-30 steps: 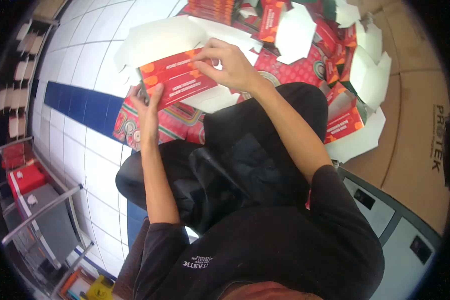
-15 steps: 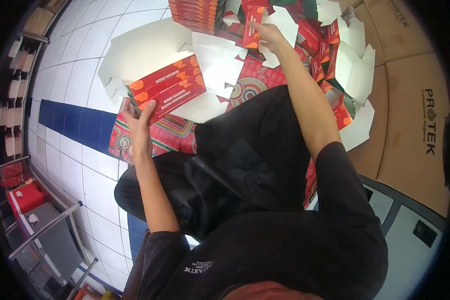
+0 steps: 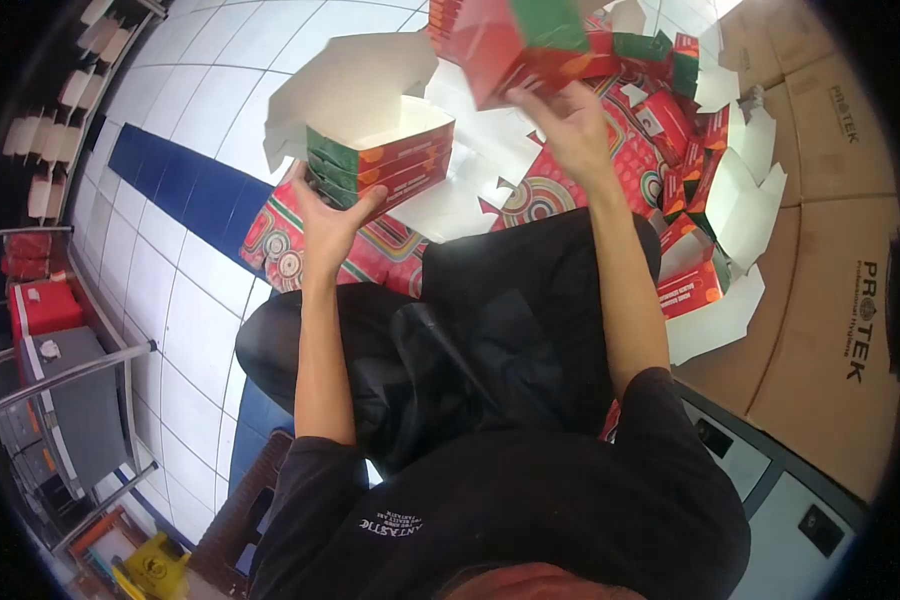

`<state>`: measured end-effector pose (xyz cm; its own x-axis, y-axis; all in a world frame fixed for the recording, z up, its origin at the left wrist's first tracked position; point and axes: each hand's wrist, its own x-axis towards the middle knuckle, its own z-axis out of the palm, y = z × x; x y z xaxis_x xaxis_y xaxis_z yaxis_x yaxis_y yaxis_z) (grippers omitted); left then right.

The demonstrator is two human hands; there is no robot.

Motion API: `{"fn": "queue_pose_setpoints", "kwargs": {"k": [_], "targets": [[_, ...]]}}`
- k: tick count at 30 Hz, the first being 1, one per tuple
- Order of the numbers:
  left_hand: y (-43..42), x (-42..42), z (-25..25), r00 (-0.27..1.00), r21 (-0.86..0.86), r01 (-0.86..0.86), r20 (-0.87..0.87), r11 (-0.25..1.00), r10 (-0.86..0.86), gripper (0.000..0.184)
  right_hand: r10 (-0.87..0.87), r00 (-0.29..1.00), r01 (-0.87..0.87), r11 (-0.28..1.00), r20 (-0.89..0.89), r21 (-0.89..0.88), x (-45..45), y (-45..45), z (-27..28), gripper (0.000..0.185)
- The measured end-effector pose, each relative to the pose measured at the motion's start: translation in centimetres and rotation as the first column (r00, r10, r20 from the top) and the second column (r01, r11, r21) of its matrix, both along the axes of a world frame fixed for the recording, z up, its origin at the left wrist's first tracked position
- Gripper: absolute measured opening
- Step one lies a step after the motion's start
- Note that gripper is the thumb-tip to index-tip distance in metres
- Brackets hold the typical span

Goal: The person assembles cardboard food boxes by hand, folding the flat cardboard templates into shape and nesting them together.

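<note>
My left hand (image 3: pixel 332 222) grips the near left corner of a stack of nested cardboard food boxes (image 3: pixel 410 165), red and orange on the long side and green on the end. Their white lid flap (image 3: pixel 345 85) stands raised behind. My right hand (image 3: pixel 575 130) pinches the lower edge of another red and green box (image 3: pixel 515 55), smeared by motion. It is held up to the right of the stack, apart from it. White unfolded card (image 3: pixel 460 195) lies beneath, on a patterned red mat (image 3: pixel 560 190).
More red and green boxes, some with open white flaps (image 3: pixel 740 195), are piled at the right. Large brown cartons (image 3: pixel 820 300) stand beyond them. A grey drawer unit (image 3: pixel 80 390) in a metal frame is at the left, on white tiled floor (image 3: pixel 185 290).
My right hand has lifted the box from the pile and brought it nearer. The stack in my left hand has turned, so its green end and open top now show.
</note>
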<state>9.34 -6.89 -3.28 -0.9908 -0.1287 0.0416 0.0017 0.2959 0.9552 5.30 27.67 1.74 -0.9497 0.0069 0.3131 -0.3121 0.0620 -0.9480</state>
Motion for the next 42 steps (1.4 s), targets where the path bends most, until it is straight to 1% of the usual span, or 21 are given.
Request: {"fn": "queue_pose_setpoints", "kwargs": {"k": [1,2,3,5,7,9,10,11,13,15,17,21,24,27,29,33,35,37,39,41,42], "targets": [[0.2,0.3,0.2,0.999,-0.064,0.018,-0.034,0.998,-0.02,0.132,0.007,1.0,-0.007,1.0,0.005,-0.005,0.3,-0.8,-0.3,0.024],[0.4,0.5,0.4,0.998,-0.167,-0.001,-0.056,0.986,-0.008,0.133,0.085,0.996,-0.08,0.99,-0.037,0.118,0.5,-1.6,-0.6,0.023],[0.5,0.5,0.3,0.998,-0.171,-0.005,-0.056,0.985,-0.005,0.133,0.166,0.984,-0.144,0.959,-0.072,0.244,0.5,-2.4,-0.9,0.023],[0.6,0.4,-0.1,0.992,-0.292,-0.012,-0.124,0.956,-0.026,0.133,0.22,0.967,-0.183,0.951,-0.129,0.248,0.2,-3.7,-1.5,0.024],[0.8,0.5,0.0,0.989,-0.308,-0.003,-0.141,0.951,-0.043,0.131,0.272,0.948,-0.207,0.921,-0.164,0.331,0.8,-4.6,-0.6,0.018],[1.0,0.6,0.2,0.971,-0.432,0.019,-0.207,0.902,-0.119,0.128,0.3,0.938,-0.215,0.896,-0.174,0.389,0.4,-4.7,-1.8,0.02],[1.1,0.5,0.0,0.972,-0.432,0.022,-0.203,0.901,-0.121,0.128,0.328,0.933,-0.237,0.872,-0.152,0.428,0.3,-4.8,-2.1,0.022],[1.2,0.4,-0.1,0.976,-0.354,0.048,-0.182,0.934,-0.119,0.128,0.354,0.927,-0.259,0.846,-0.128,0.466,0.3,-4.8,-2.4,0.023],[1.6,0.4,0.1,0.98,-0.272,0.072,-0.157,0.96,-0.118,0.128,0.339,0.932,-0.266,0.88,-0.13,0.393,1.0,-5.7,-1.9,0.023],[1.8,0.6,0.7,0.951,-0.405,0.051,-0.26,0.913,-0.168,0.126,0.331,0.934,-0.276,0.906,-0.131,0.32,1.5,-6.5,-1.7,0.024],[1.9,0.7,0.8,0.942,-0.456,0.033,-0.283,0.889,-0.179,0.125,0.351,0.933,-0.345,0.935,-0.079,0.078,1.7,-7.1,-1.9,0.025],[1.8,0.6,1.0,0.919,-0.531,0.002,-0.333,0.847,-0.21,0.122,0.315,0.949,-0.306,0.936,-0.025,0.174,1.4,-7.0,-2.8,0.025],[1.9,0.5,1.3,0.915,-0.511,-0.005,-0.35,0.86,-0.203,0.121,0.231,0.972,-0.237,0.933,0.053,0.273,1.5,-7.0,-2.8,0.024],[2.0,0.7,2.0,0.905,-0.508,0.026,-0.354,0.861,-0.236,0.119,0.151,0.988,-0.141,0.97,-0.034,0.199,1.8,-7.9,-2.7,0.021],[1.8,0.7,2.0,0.91,-0.535,0.042,-0.328,0.844,-0.253,0.123,0.137,0.99,-0.123,0.949,-0.027,0.292,2.0,-7.9,-2.0,0.02],[1.7,0.7,2.0,0.907,-0.56,0.056,-0.318,0.826,-0.277,0.126,0.116,0.99,-0.092,0.962,-0.079,0.259,1.9,-8.4,-2.4,0.02],[1.7,0.7,1.8,0.903,-0.56,0.052,-0.327,0.827,-0.278,0.125,0.12,0.988,-0.079,0.939,-0.102,0.336,2.0,-8.5,-1.9,0.022],[1.8,0.7,1.6,0.9,-0.561,0.045,-0.336,0.827,-0.277,0.125,0.18,0.977,-0.133,0.934,-0.115,0.33,1.9,-8.4,-2.9,0.024],[1.6,0.8,1.6,0.891,-0.54,0.033,-0.365,0.841,-0.269,0.115,0.243,0.961,-0.191,0.927,-0.128,0.323,1.6,-8.1,-3.3,0.026],[1.7,1.1,1.9,0.894,-0.539,0.055,-0.349,0.841,-0.282,0.115,0.296,0.955,-0.272,0.87,0.006,0.412,1.5,-7.7,-3.3,0.03],[1.8,1.2,2.1,0.896,-0.535,0.081,-0.331,0.841,-0.296,0.115,0.295,0.955,-0.271,0.87,0.006,0.412,1.7,-7.8,-2.9,0.03]]}}
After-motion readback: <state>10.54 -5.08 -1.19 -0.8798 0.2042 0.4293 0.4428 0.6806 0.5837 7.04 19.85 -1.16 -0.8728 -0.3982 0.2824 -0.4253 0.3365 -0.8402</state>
